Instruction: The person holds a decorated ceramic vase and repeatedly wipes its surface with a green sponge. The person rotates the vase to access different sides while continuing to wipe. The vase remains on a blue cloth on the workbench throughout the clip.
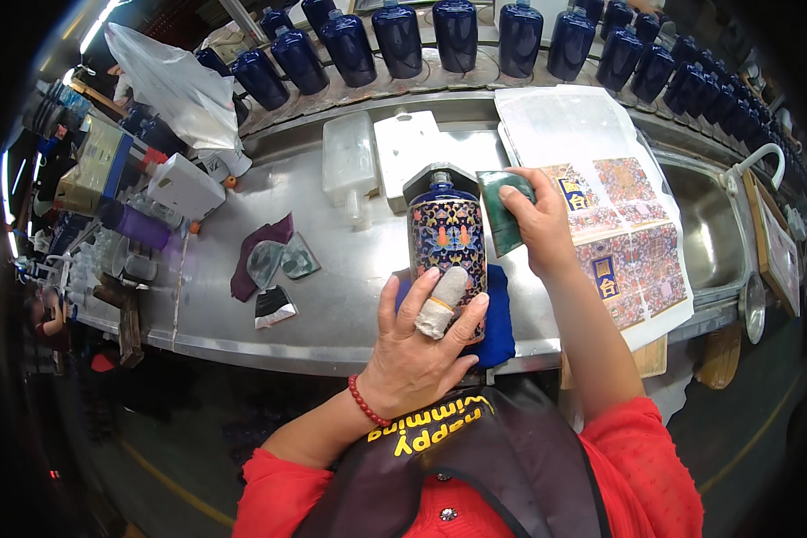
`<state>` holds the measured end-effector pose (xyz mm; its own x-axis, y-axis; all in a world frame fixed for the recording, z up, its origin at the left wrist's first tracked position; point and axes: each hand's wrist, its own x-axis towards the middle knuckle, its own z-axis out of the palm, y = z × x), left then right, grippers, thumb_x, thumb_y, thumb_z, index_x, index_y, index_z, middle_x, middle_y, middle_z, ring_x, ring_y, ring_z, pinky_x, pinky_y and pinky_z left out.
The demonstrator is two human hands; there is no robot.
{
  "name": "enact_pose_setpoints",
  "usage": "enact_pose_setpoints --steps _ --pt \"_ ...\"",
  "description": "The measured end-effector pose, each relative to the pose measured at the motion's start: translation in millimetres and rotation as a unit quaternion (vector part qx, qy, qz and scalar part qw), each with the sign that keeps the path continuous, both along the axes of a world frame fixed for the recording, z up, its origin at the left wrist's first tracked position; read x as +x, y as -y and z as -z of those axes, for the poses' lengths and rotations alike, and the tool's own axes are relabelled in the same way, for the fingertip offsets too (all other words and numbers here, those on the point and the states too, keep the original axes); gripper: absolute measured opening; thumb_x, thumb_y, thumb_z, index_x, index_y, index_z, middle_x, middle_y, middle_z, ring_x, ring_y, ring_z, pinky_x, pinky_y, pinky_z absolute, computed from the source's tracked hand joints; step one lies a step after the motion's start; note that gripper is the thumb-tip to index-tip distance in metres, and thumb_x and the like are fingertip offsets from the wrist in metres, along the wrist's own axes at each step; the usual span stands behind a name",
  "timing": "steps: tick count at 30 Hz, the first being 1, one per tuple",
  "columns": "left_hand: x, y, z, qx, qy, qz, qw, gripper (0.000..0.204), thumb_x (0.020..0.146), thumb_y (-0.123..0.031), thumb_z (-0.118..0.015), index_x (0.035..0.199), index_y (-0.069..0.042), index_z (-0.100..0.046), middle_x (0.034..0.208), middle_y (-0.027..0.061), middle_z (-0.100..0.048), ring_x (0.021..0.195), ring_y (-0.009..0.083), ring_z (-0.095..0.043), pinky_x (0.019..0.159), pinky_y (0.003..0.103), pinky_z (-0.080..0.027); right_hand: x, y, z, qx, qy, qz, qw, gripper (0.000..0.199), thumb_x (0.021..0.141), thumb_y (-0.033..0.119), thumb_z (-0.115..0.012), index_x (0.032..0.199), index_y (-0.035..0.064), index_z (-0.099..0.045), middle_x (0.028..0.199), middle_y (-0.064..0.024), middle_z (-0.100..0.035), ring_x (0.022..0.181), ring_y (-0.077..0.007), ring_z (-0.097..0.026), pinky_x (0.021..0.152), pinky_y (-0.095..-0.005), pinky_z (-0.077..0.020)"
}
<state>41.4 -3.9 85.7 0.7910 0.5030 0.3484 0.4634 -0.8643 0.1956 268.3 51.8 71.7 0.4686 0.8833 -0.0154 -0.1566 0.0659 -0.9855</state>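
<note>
- A dark blue bottle with a many-coloured patterned label wrapped round its body lies near the middle of the steel bench, its neck pointing to 12 o'clock and its base resting on a blue cloth.
- At 3 o'clock from the bottle lies a large white sheet printed with square patterned labels in red, blue and yellow; its lower corner hangs over the bench edge.
- At 11 o'clock stand a clear plastic tub and a white block; at 9 o'clock lie a purple rag and small scraps.
- A row of plain blue bottles curves along the back, from 10 to 2 o'clock.
- The left hand comes up from 6 o'clock, fingers spread over the bottle's lower body, one finger bandaged; its grip is closed on the bottle.
- The right hand reaches in from 5 o'clock, wrist bent, its grip pinching a green pad that touches the bottle's shoulder at 2 o'clock.
</note>
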Motion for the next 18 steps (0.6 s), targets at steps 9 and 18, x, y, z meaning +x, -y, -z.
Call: enact_pose_setpoints --steps 9,18 --pt "3.6 -15.3 21.2 0.112 -0.007 0.013 0.994 0.075 0.077 -0.046 -0.081 0.143 -0.017 -0.058 0.14 0.0133 -0.06 0.144 0.0399 -0.04 0.123 0.063 -0.009 4.5 7.8 18.2 0.021 -0.02 0.008 1.0 0.03 0.099 0.012 -0.065 0.126 0.0021 -0.059 0.108 -0.0046 -0.066 0.098 -0.009 -0.061 0.086 -0.0239 -0.051" --pt "-12.8 -3.9 39.6 0.083 0.079 -0.069 0.991 0.077 0.087 -0.053 -0.075 0.146 -0.01 -0.052 0.146 0.0186 -0.054 0.145 0.043 -0.036 0.122 0.062 -0.006 7.4 12.3 21.8 0.06 -0.034 -0.068 0.995 0.027 0.097 0.013 -0.066 0.12 -0.0005 -0.061 0.103 -0.0061 -0.068 0.093 -0.0101 -0.063 0.083 -0.0244 -0.0524"
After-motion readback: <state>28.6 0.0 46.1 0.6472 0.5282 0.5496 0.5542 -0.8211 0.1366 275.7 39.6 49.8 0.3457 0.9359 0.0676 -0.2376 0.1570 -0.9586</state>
